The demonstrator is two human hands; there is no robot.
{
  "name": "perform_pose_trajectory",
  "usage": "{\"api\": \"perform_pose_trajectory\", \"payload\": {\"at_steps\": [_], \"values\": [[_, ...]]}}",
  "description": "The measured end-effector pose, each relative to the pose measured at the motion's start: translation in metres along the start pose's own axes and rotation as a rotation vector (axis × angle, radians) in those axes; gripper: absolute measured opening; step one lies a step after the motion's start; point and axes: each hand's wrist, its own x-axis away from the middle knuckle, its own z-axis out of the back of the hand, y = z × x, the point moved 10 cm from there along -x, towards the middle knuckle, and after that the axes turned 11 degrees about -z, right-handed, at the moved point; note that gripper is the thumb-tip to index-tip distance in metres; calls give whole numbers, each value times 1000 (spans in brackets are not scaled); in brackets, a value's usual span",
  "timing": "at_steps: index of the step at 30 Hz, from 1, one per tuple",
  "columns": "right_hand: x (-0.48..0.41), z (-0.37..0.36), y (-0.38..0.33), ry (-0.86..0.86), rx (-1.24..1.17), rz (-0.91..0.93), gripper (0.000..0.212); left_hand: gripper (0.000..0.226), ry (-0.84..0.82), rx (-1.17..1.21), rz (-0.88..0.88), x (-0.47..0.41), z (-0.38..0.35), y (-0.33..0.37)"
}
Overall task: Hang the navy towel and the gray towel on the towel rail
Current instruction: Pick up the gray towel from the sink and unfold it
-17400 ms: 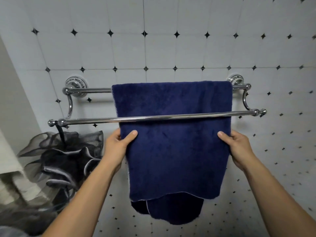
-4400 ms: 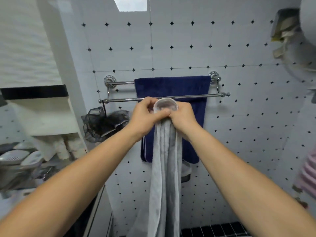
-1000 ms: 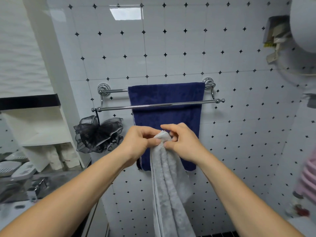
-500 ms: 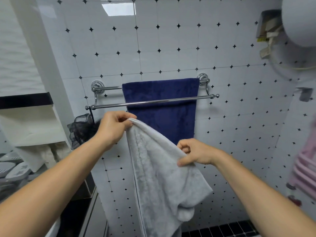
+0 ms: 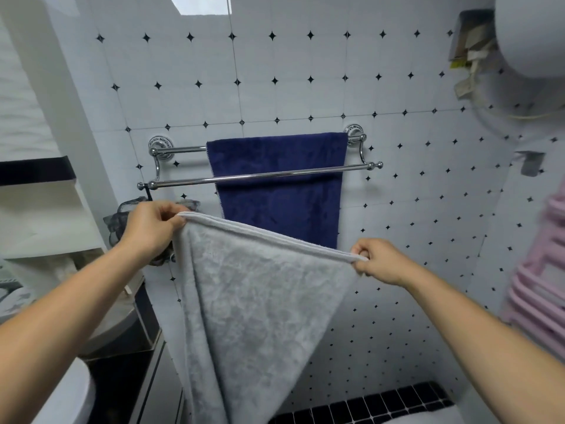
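The left hand (image 5: 151, 228) is closed in a pinch on the upper left corner of the gray towel (image 5: 253, 304), thumb and fingers pressed on the hem; the right hand (image 5: 377, 261) is closed the same way on the upper right corner, lower than the left, so the top hem runs taut and slopes down from left to right between them; below the hem the gray cloth hangs in a broad sheet that narrows toward the bottom of the view, where its end is cut off by the frame. Both bare forearms reach in from the near corners.

Beyond the hands, on the far wall, the towel rail (image 5: 260, 175) has two chrome bars, a back one close to the wall and a front one lower and nearer; the navy towel (image 5: 279, 206) is draped over the back bar and hangs down behind the front bar, toward the right half of the rail; the gray towel is held below the front bar, apart from it, its hem crossing in front of the navy towel's lower part.

Behind the left hand a black mesh sponge (image 5: 122, 214) hangs from the left end of the front bar, partly hidden; the wall (image 5: 305, 96) is white tile with small black diamonds; at the far right edge stands a pink rack (image 5: 541, 280), blurred.
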Motion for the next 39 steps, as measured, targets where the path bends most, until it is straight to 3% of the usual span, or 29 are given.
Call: {"api": "perform_pose_trajectory", "payload": {"at_steps": [4, 8, 10, 12, 14, 15, 16, 17, 19, 20, 21, 23, 24, 25, 26, 27, 28, 29, 30, 32, 33, 34, 35, 37, 38, 39], "values": [[-16, 44, -32, 198, 95, 20, 18, 14, 3, -179, -34, 2, 10, -14], [-19, 74, -55, 280, -638, -4, 8, 9, 143, -121, -7, -7, 27, -17], [-18, 47, -67, 65, -809, -60, 6, 8, 125, -237, 11, -9, 26, -19], [-4, 0, -76, -349, -698, -112, 23, 11, 15, -260, 76, -6, 13, -35], [27, -33, -75, -734, -526, -107, 50, 14, -57, -94, 194, 5, 1, -60], [34, -35, -75, -792, -542, -89, 52, 15, -67, 20, 247, 11, -4, -70], [28, -29, -75, -732, -609, -92, 46, 16, -67, 122, 277, 15, -9, -75], [11, -14, -69, -545, -671, -112, 33, 17, -64, 195, 289, 17, -13, -77], [-9, 33, -49, 28, -621, -169, 8, 18, -76, 315, 285, 18, -25, -70], [-8, 41, -48, 143, -567, -167, 8, 19, -83, 344, 278, 17, -31, -65], [-8, 30, -56, 56, -519, -147, 10, 20, -71, 353, 274, 16, -34, -63], [18, -30, -79, -499, -400, -55, 11, 17, 36, 346, 300, 12, -24, -69], [39, -47, -87, -691, -392, -20, 15, 16, 110, 325, 312, 9, -14, -75], [45, -48, -90, -736, -443, 5, 24, 17, 178, 311, 320, 7, -3, -82], [34, -37, -88, -626, -519, -6, 32, 18, 224, 323, 328, 8, 4, -86], [17, -16, -79, -382, -563, -51, 36, 18, 214, 340, 334, 11, 5, -85], [6, 9, -66, -108, -541, -107, 35, 16, 122, 341, 330, 15, -2, -81], [3, 25, -54, 67, -496, -169, 31, 15, -87, 302, 317, 23, -20, -74], [1, 26, -48, 100, -482, -217, 25, 15, -401, 252, 322, 40, -48, -65], [2, -3, -55, -134, -445, -207, 13, 10, -1083, 174, 381, 105, -86, -49], [9, -19, -61, -276, -444, -179, 5, 8, -1255, 221, 397, 128, -89, -39], [13, -26, -64, -340, -458, -150, 5, 7, -1246, 329, 388, 127, -90, -30], [10, -25, -63, -307, -465, -137, 9, 7, -1078, 445, 393, 109, -87, -27], [3, -2, -49, -38, -458, -168, 9, 14, -518, 522, 384, 56, -54, -44], [2, 5, -42, 29, -449, -183, 9, 16, -380, 458, 337, 45, -39, -50], [2, 1, -39, -30, -437, -190, 12, 16, -397, 349, 300, 43, -36, -53]]}}
